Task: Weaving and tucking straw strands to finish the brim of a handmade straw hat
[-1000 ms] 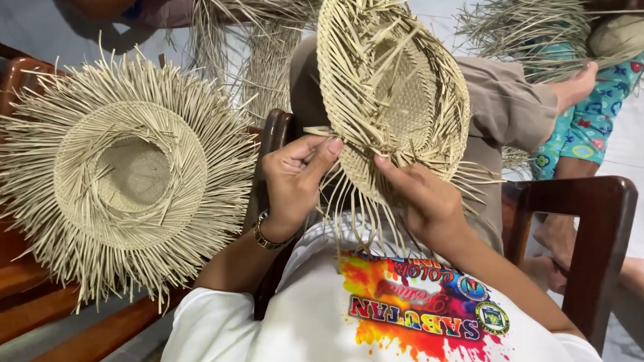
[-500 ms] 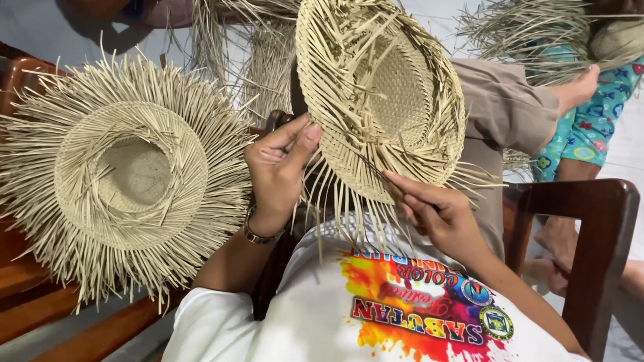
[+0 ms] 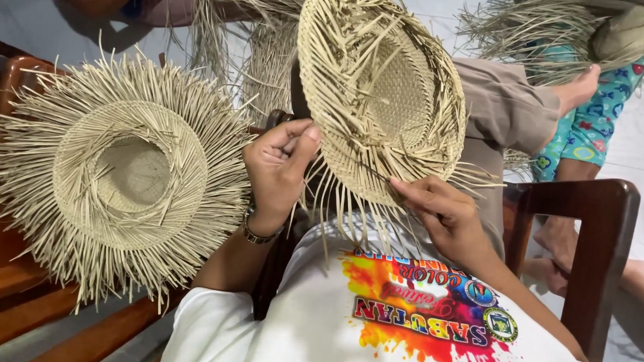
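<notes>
I hold a half-woven straw hat [image 3: 382, 90] upright in front of me, its hollow crown facing me and loose strands hanging from its lower rim. My left hand [image 3: 276, 169] pinches the hat's left rim between thumb and fingers; a bracelet circles that wrist. My right hand [image 3: 438, 213] grips the lower right rim, fingers laid across the strands. Below both hands lies my white shirt with a colourful print [image 3: 417, 313].
A second unfinished straw hat [image 3: 129, 174], ringed with free strands, rests on a wooden bench [image 3: 18, 292] at left. A dark wooden chair arm [image 3: 591, 240] stands at right. Other people's legs and feet [image 3: 575, 90] and more straw bundles [image 3: 534, 31] lie beyond.
The hat has turned slightly in my hands. My left hand has slid down its left rim and curled tighter; my right hand has moved up to the lower right rim.
</notes>
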